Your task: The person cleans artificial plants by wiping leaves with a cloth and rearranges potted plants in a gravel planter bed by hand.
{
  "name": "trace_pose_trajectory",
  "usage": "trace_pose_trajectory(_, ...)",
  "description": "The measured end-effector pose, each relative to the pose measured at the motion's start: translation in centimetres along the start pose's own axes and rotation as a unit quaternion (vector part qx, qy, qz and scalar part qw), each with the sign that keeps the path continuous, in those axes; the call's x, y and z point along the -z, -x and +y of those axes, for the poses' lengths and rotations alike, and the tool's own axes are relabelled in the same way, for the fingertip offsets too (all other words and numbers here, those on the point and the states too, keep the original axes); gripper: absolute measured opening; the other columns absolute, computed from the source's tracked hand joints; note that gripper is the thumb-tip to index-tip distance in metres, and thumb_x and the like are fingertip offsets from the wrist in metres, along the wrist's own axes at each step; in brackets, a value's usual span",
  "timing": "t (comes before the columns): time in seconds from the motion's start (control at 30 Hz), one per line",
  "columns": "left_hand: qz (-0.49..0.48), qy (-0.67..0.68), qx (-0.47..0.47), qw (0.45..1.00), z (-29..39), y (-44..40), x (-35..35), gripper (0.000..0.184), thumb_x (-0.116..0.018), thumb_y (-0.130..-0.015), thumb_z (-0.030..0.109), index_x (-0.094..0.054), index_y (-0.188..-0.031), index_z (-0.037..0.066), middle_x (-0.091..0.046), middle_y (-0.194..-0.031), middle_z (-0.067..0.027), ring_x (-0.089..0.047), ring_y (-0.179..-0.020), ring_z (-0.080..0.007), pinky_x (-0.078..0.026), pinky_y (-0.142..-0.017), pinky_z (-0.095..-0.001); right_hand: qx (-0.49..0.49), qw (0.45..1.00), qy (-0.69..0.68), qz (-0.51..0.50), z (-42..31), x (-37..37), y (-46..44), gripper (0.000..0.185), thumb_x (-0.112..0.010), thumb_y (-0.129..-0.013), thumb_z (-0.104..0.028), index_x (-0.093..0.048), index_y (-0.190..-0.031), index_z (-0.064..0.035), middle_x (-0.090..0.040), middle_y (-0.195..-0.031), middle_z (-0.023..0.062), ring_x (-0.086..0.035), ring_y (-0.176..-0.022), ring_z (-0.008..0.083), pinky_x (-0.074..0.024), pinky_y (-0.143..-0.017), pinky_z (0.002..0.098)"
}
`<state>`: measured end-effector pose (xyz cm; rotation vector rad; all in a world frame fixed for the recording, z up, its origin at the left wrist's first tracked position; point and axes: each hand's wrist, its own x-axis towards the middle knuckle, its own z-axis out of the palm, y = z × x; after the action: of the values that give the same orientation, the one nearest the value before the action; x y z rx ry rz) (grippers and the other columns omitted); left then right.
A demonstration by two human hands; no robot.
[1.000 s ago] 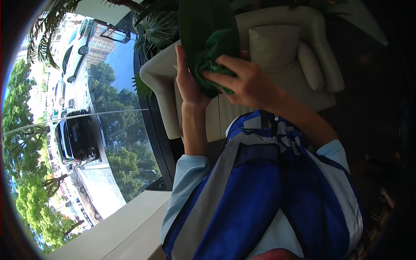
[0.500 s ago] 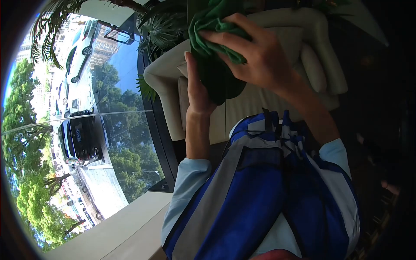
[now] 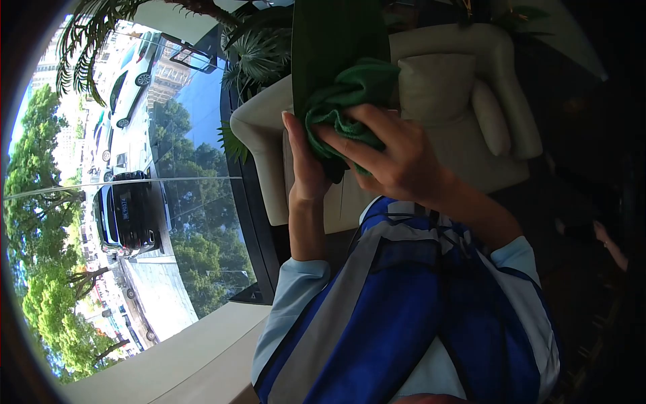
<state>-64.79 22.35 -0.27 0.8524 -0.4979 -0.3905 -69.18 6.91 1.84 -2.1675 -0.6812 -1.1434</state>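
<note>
A long, broad, dark green leaf (image 3: 336,40) stretches down from the top of the head view. My left hand (image 3: 308,168) supports its lower end; the thumb lies along the left edge, and the other fingers are hidden behind the leaf. My right hand (image 3: 404,151) grips a bunched green cloth (image 3: 356,84) and presses it against the leaf's face near the lower end. The two hands are close together, with the cloth between them.
Behind my hands stands a beige sofa (image 3: 464,145) with cushions (image 3: 437,84). Potted palm foliage (image 3: 259,57) grows beside the window (image 3: 202,202) on the left. A beige ledge (image 3: 168,357) runs below it. Another person's arm (image 3: 611,248) shows at the dim right.
My right hand and the cloth have moved down the leaf toward its lower end, uncovering more of the upper part. My left hand appears slightly lower as the view shifts.
</note>
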Motion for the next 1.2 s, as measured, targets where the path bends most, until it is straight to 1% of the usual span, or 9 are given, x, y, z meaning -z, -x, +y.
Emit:
trace_pose_trajectory(0.17,0.033,-0.086,0.005,0.996,-0.3,1.0,-1.4,0.069,-0.026,-0.106,0.059,-0.041,-0.148,0.006,-0.053,-0.142,-0.0112,-0.053,-0.13,-0.0234,-0.041,-0.111,-0.0388,-0.041,0.998,-0.018,0.037,0.6,0.9,-2.0,0.052,-0.076,-0.069,-0.001,-0.073,-0.12,-0.0102,-0.061,-0.105,0.0095,-0.069,-0.08,0.0206,-0.0601,-0.068,0.0312)
trace_pose_trajectory(0.3,-0.039,0.031,0.021,0.999,-1.2,2.1,1.5,0.067,-0.025,-0.108,0.055,-0.038,-0.15,0.005,-0.051,-0.145,-0.0128,-0.051,-0.133,-0.025,-0.041,-0.111,-0.0396,-0.004,1.0,0.008,-0.006,0.1,0.2,0.5,0.052,-0.076,-0.068,-0.009,-0.072,-0.119,-0.0157,-0.057,-0.101,0.0047,-0.066,-0.077,0.0176,-0.0566,-0.06,0.0295)
trace_pose_trajectory(0.43,0.051,-0.128,0.077,0.987,-1.4,4.2,0.7,0.067,-0.026,-0.108,0.052,-0.033,-0.153,0.002,-0.047,-0.149,-0.0156,-0.048,-0.136,-0.0267,-0.038,-0.115,-0.0415,-0.101,0.993,-0.051,0.042,1.9,0.2,0.5,0.049,-0.075,-0.073,-0.007,-0.071,-0.121,-0.0139,-0.059,-0.105,0.0088,-0.069,-0.08,0.0225,-0.0586,-0.065,0.0326)
trace_pose_trajectory(0.5,0.036,-0.113,0.092,0.989,-2.8,5.2,2.9,0.067,-0.028,-0.107,0.048,-0.026,-0.156,0.002,-0.043,-0.152,-0.0166,-0.045,-0.139,-0.0287,-0.036,-0.115,-0.0417,-0.11,0.989,-0.063,0.082,2.2,0.1,0.9,0.048,-0.075,-0.075,-0.006,-0.071,-0.122,-0.0132,-0.06,-0.106,0.01,-0.07,-0.082,0.0242,-0.0593,-0.066,0.0337)
trace_pose_trajectory(0.57,-0.102,0.154,-0.018,0.983,-4.1,5.8,4.6,0.072,-0.033,-0.105,0.05,-0.03,-0.153,-0.005,-0.043,-0.152,-0.021,-0.044,-0.14,-0.034,-0.035,-0.117,-0.044,-0.155,0.976,-0.146,-0.042,0.1,0.1,3.3,0.045,-0.075,-0.076,0.0,-0.072,-0.12,-0.0103,-0.062,-0.109,0.0131,-0.071,-0.087,0.0255,-0.0598,-0.074,0.035)
trace_pose_trajectory(0.63,-0.04,0.101,-0.018,0.994,-4.1,6.2,5.5,0.076,-0.035,-0.103,0.052,-0.032,-0.151,-0.008,-0.045,-0.148,-0.025,-0.047,-0.136,-0.0369,-0.036,-0.116,-0.0448,-0.158,0.974,-0.143,-0.074,-0.7,-0.9,5.4,0.046,-0.076,-0.075,-0.002,-0.073,-0.12,-0.0118,-0.062,-0.109,0.0131,-0.071,-0.087,0.0255,-0.0598,-0.072,0.0354)
trace_pose_trajectory(0.7,-0.025,0.257,0.075,0.963,-4.0,5.6,6.7,0.073,-0.034,-0.104,0.051,-0.036,-0.148,-0.008,-0.049,-0.144,-0.0266,-0.052,-0.132,-0.0364,-0.039,-0.114,-0.0452,-0.139,0.973,-0.149,-0.107,-1.1,-1.7,6.5,0.047,-0.076,-0.075,-0.002,-0.073,-0.12,-0.0125,-0.062,-0.109,0.0128,-0.071,-0.086,0.0259,-0.0599,-0.071,0.036)
trace_pose_trajectory(0.83,-0.026,0.22,0.086,0.971,-3.6,4.6,4.1,0.057,-0.034,-0.107,0.036,-0.039,-0.147,-0.004,-0.053,-0.142,-0.0219,-0.055,-0.13,-0.0304,-0.042,-0.112,-0.0423,-0.137,0.978,-0.121,-0.098,-0.9,-2.0,6.2,0.046,-0.076,-0.075,-0.002,-0.072,-0.12,-0.0117,-0.062,-0.108,0.0126,-0.07,-0.086,0.0262,-0.0598,-0.069,0.0362)
trace_pose_trajectory(1.2,0.012,0.177,0.058,0.982,-5.0,4.9,2.6,0.051,-0.036,-0.108,0.031,-0.043,-0.146,-0.002,-0.054,-0.141,-0.0183,-0.055,-0.13,-0.0282,-0.041,-0.112,-0.0408,-0.178,0.978,-0.111,-0.012,0.1,-1.4,4.7,0.042,-0.074,-0.076,-0.004,-0.072,-0.118,-0.0086,-0.061,-0.109,0.0149,-0.071,-0.087,0.0312,-0.0595,-0.072,0.0386)
